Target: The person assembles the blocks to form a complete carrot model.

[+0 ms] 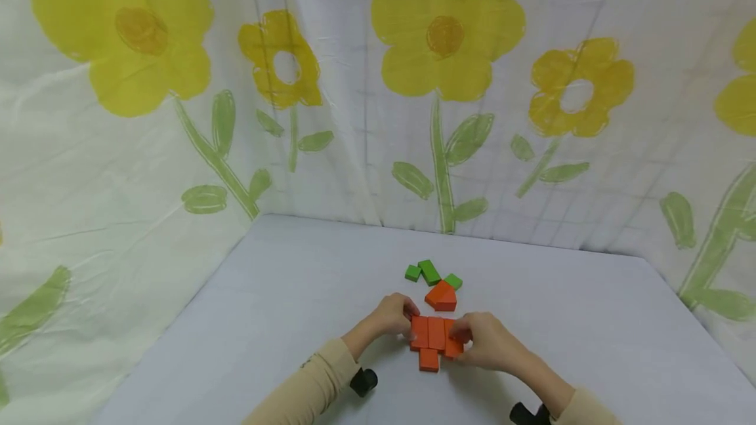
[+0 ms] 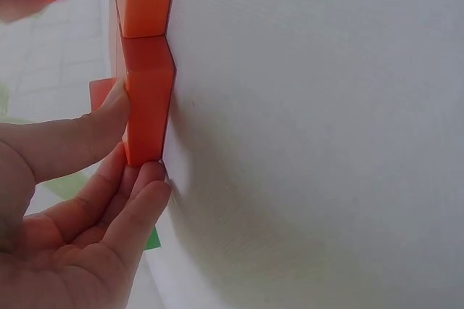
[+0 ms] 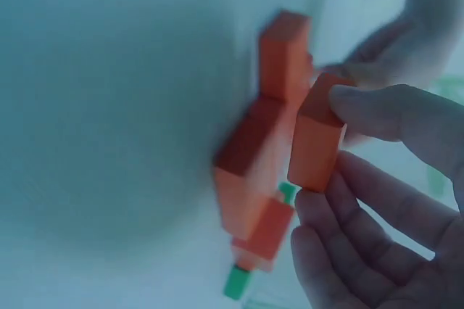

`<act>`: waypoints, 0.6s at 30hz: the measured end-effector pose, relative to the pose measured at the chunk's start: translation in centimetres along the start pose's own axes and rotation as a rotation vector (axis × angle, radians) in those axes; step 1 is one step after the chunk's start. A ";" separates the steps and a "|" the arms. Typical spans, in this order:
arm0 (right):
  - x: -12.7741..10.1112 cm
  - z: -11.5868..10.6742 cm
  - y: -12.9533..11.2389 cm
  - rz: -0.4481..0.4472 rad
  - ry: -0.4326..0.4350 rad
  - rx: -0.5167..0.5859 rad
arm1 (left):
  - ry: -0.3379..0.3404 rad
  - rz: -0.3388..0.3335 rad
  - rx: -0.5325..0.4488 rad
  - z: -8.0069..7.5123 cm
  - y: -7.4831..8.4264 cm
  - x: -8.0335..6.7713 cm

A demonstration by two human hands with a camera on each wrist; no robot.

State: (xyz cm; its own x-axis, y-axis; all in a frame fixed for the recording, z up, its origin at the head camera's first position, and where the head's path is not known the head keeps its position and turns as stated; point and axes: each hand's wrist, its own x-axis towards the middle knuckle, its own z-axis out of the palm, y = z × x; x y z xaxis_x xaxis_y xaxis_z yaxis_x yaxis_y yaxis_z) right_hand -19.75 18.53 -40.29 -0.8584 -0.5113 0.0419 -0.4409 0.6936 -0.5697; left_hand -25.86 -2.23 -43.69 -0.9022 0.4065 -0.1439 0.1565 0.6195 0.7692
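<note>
My right hand (image 1: pixel 489 341) pinches an orange rectangular block (image 3: pixel 317 135) between thumb and fingertips. In the right wrist view this block is lifted off the white surface, beside the other orange blocks. On the left, my left hand (image 1: pixel 394 314) holds the end of a flat-lying orange block (image 2: pixel 148 109), thumb on its upper face and fingertips at its far end. A middle orange block (image 1: pixel 436 333) lies against that one, and a smaller-looking orange block (image 1: pixel 428 360) sits at the near side of the group.
Beyond the group lie orange angled blocks (image 1: pixel 443 296), touching or nearly touching. Farther back are a green rectangular block (image 1: pixel 429 272), a small green block (image 1: pixel 413 273) and another green piece (image 1: pixel 454 280). A flower-printed curtain (image 1: pixel 348 149) hangs behind the white table (image 1: pixel 283 294).
</note>
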 end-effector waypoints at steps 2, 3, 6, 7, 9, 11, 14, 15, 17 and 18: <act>-0.6 0.8 0.1 0.003 -0.006 -0.009 | 0.004 0.005 0.007 0.0 0.0 -0.1; -0.8 1.2 0.1 0.006 -0.002 -0.014 | 0.004 0.007 0.009 0.0 0.0 -0.1; -1.0 2.1 0.1 0.035 0.017 -0.039 | 0.004 0.015 0.019 -0.1 0.1 -0.2; -1.1 2.3 0.0 0.041 0.024 -0.049 | 0.005 0.020 0.020 -0.1 0.1 -0.2; -1.0 2.7 0.0 0.044 0.034 -0.066 | 0.005 0.021 0.019 -0.1 0.2 -0.2; -0.9 2.9 0.1 0.038 0.036 -0.083 | 0.005 0.019 0.017 -0.1 0.1 -0.1; -0.8 3.3 0.2 0.020 0.036 -0.100 | 0.001 0.006 0.007 -0.1 0.2 -0.2; -0.8 3.3 0.3 0.018 0.036 -0.104 | 0.000 0.000 0.003 -0.1 0.2 -0.2; -0.7 3.5 0.4 0.012 0.039 -0.106 | 0.000 -0.006 0.004 -0.1 0.3 -0.2; -0.6 3.5 0.4 0.011 0.042 -0.103 | 0.000 -0.008 0.001 -0.1 0.3 -0.2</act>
State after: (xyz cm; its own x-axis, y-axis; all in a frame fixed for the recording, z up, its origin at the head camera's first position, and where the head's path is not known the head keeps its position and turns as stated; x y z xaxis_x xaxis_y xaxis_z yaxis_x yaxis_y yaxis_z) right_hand -18.48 17.33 -43.41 -0.8725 -0.4833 0.0718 -0.4544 0.7488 -0.4826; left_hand -25.65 -2.26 -43.37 -0.9036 0.4014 -0.1497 0.1497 0.6232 0.7676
